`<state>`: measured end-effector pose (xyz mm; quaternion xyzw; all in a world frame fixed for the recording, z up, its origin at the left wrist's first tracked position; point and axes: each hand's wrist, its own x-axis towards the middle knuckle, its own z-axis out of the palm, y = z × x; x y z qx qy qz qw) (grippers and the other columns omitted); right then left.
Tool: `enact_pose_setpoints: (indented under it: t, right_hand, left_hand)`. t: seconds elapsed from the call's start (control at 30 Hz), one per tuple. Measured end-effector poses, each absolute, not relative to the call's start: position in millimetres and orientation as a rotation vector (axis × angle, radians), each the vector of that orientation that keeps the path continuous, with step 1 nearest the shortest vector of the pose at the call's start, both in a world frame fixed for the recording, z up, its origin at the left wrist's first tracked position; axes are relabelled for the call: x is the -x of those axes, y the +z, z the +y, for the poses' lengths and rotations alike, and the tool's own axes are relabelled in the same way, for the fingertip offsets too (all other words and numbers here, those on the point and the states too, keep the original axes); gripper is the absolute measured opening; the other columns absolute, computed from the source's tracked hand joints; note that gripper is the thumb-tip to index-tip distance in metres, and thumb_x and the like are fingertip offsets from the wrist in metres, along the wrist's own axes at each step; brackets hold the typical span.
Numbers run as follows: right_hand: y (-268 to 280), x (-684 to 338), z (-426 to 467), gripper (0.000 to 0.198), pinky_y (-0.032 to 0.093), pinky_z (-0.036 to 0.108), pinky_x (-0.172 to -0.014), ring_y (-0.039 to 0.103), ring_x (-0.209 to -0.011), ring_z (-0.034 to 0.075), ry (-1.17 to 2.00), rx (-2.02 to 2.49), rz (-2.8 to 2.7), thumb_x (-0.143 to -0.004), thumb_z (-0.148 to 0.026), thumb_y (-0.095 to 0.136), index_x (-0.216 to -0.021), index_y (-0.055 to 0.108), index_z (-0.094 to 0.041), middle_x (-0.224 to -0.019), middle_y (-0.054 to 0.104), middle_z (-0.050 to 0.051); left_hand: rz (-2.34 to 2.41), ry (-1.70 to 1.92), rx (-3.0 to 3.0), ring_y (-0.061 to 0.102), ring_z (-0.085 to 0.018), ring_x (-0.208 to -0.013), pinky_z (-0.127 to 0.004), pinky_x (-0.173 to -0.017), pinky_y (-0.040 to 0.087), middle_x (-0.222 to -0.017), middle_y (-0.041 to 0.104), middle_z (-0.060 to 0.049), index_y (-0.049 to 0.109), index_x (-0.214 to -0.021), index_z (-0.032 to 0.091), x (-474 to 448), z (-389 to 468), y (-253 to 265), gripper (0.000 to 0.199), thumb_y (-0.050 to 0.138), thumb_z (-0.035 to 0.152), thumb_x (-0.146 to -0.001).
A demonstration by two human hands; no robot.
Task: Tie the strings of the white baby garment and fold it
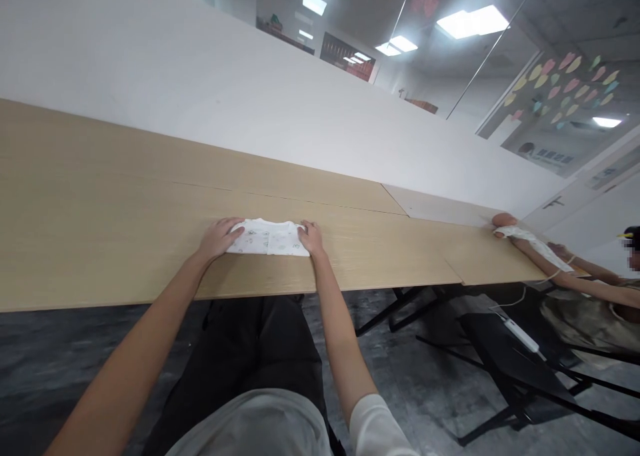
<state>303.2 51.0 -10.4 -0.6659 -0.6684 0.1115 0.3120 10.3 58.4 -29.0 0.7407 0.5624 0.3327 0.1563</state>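
Observation:
A white baby garment (270,238) with small printed figures lies folded into a flat, wide shape near the front edge of the table. Its upper edge dips in a shallow curve like a neckline. At its left end, my left hand (220,236) grips the cloth, thumb on top and the other fingers along the far side. My right hand (311,236) holds the right end in the same way, thumb pressed on the fabric. Parts of the fingers of both hands are hidden.
The wooden table (100,209) runs along a white partition (225,96) with glass above. At the far right, a co-worker's arms (550,263) reach toward a doll (505,221) in white cloth. A black folding chair (515,356) bears a white power strip (523,336).

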Motion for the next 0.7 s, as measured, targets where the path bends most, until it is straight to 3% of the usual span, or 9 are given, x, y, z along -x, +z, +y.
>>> enact_pose_setpoints:
  t: [0.2,0.47,0.7]
  right_hand:
    - [-8,-306,48,0.027,0.042,0.033,-0.108,0.061,-0.116,0.023,0.298,1.770,-1.798,-0.091,-0.020,0.065,-0.114,0.077,-0.015,-0.111,0.073,0.012]
    - [-9,-307,50,0.017,0.047,0.032,-0.103,0.064,-0.108,0.020,0.333,1.693,-1.714,-0.085,-0.016,0.066,-0.098,0.077,-0.017,-0.109,0.072,0.010]
    - [-3,-314,46,0.016,0.054,0.026,-0.082,0.068,-0.092,0.018,0.613,1.495,-1.443,-0.083,-0.023,0.061,-0.093,0.071,-0.014,-0.100,0.075,0.009]
  left_hand:
    - [1.693,0.933,-2.096,0.058,-0.030,-0.124,-0.044,-0.114,0.040,-0.125,0.071,-0.012,0.072,-0.119,0.019,-10,59,-29,0.056,0.042,0.051,-0.085]
    - [1.824,0.919,-2.058,0.058,-0.033,-0.121,-0.045,-0.114,0.041,-0.109,0.071,-0.013,0.075,-0.104,0.021,-14,55,-23,0.039,0.052,0.041,-0.079]
    - [1.805,1.078,-1.802,0.065,-0.028,-0.108,-0.037,-0.098,0.052,-0.108,0.072,-0.012,0.069,-0.093,0.019,-14,48,-13,0.030,0.064,0.044,-0.077]
